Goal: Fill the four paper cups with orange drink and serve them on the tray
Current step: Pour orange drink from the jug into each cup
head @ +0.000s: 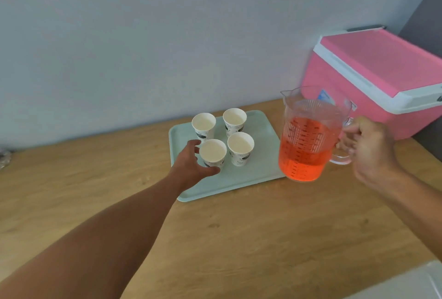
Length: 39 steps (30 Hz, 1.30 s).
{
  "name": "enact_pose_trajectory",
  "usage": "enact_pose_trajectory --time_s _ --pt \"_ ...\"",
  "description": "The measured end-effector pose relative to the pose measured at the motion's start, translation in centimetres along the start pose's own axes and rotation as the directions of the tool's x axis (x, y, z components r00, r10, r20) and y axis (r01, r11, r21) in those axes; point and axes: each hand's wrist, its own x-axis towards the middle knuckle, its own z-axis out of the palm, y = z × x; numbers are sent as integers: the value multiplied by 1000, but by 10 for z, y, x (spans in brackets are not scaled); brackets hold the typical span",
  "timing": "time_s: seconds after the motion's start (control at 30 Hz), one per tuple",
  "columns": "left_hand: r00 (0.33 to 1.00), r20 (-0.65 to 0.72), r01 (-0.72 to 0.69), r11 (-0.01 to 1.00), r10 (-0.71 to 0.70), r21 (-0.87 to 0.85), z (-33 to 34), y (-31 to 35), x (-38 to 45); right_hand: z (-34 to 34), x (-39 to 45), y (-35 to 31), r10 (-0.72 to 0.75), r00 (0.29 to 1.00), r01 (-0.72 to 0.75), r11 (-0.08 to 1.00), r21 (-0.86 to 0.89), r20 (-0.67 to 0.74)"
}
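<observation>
Several white paper cups stand upright on a pale green tray (260, 169); their insides look white. My left hand (191, 164) wraps its thumb and fingers around the base of the front-left cup (212, 151). The other cups are the front-right cup (240, 146), back-left cup (203, 124) and back-right cup (234, 119). My right hand (369, 148) grips the handle of a clear measuring jug (306, 136), which is held in the air just right of the tray, upright, about half full of orange drink.
A pink cooler box (373, 76) with a white-rimmed lid stands at the back right against the wall. The wooden table (239, 239) stretches toward me. A pale object (406, 284) shows at the bottom right corner, and something grey (4, 158) at the far left edge.
</observation>
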Motion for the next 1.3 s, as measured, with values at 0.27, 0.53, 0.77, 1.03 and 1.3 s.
enact_pose_trajectory --time_s 0.27,0.53,0.77,1.03,1.3 --pt "1000 -18 -26 998 25 -58 10 15 0 6 -2 -3 -20 997 23 998 -51 74" --pt "995 -99 4 999 -9 -50 8 27 -17 21 2 -16 19 983 -3 996 -88 182" --pt "978 -208 18 999 -23 -27 7 43 -33 35 4 -34 24 956 25 986 -164 293" --pt "960 -280 7 1000 -14 -28 15 63 -44 41 6 -51 29 927 106 936 -334 375" --pt "953 -303 -11 1000 4 -23 18 76 -46 54 9 -67 42 888 183 881 -436 459"
